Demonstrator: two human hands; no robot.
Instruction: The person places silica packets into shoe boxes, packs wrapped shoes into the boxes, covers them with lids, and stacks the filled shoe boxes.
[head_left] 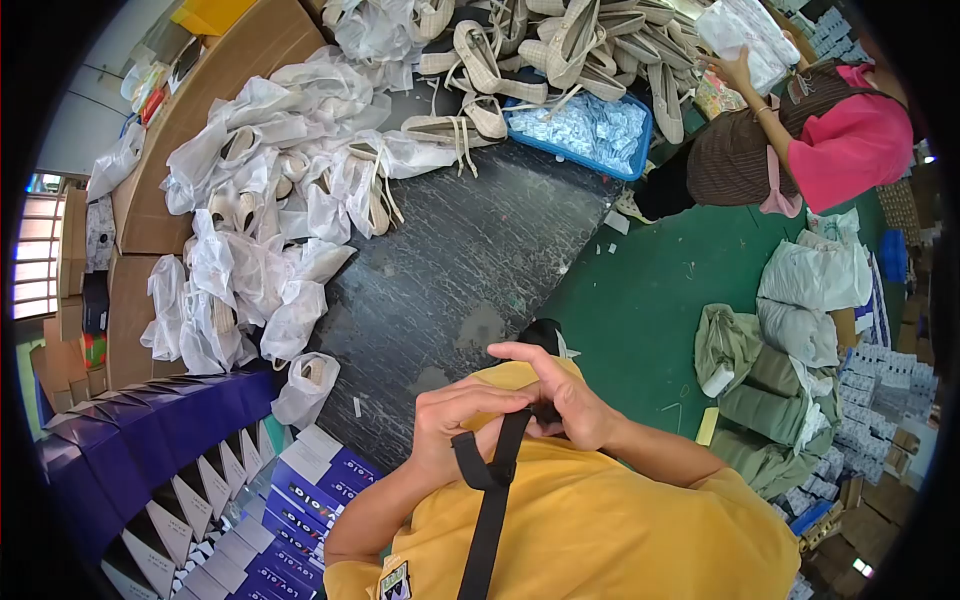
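Both my hands are close together in front of my chest, over the yellow shirt (620,510). My left hand (575,405) is on the right, its index finger stretched out and something small and dark under its palm. My right hand (460,425) meets it, fingers bent near the top of a black strap (490,530) that runs down the shirt. What the fingertips hold, if anything, is hidden.
Shoes in white wrapping (250,190) cover the dark table's (440,250) left side. Bare beige shoes (570,50) lie beside a blue tray (590,130) of small packets. A person in pink (850,140) stands at right. Purple boxes (310,490) are lower left; sacks (765,400) sit on the green floor.
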